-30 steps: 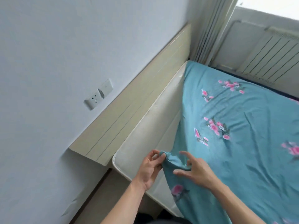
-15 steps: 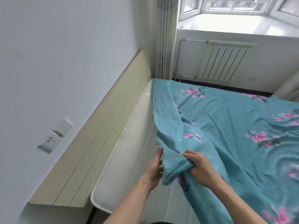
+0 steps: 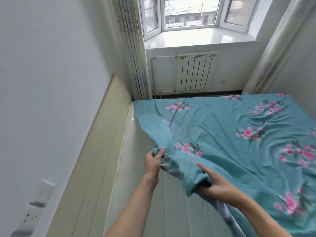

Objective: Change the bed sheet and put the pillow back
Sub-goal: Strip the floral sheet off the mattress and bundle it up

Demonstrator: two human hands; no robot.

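Bedroom, white wall [image 3: 51, 82] on the left side, bay window [image 3: 188, 14] at the far end with a white radiator [image 3: 194, 73] below it. Patterned curtains [image 3: 135, 53] hang at both sides of the window recess. A pale wooden headboard [image 3: 95, 151] runs along the wall, left of both hands. A wall socket [image 3: 32, 218] sits low on the wall, left of and nearer than the left hand.

The bed's mattress [image 3: 136, 168] is bare along the headboard side: a whitish strip shows under and to the left of the left hand and continues between the two forearms.

The teal bed sheet [image 3: 230, 134], printed with pink flower sprays, covers the rest of the mattress, spreading right of and beyond both hands toward the window. Its near-left corner is peeled up off the mattress and bunched between the hands.

Left hand [image 3: 153, 162]: forearm reaches forward from bottom centre, fingers curled, thumb and fingertips pinching a wad of the sheet's edge. The hand is raised above the bare mattress strip.

Right hand [image 3: 216, 183]: forearm enters from bottom right, angled toward the left hand. Fingers are closed round a thick fold of the sheet, knuckles up; the fabric wraps over the fingers and hides the tips. A whitish piece of fabric hangs below this wrist; cannot tell what it is.

Hands are near each other, not touching, with slack sheet sagging between them.
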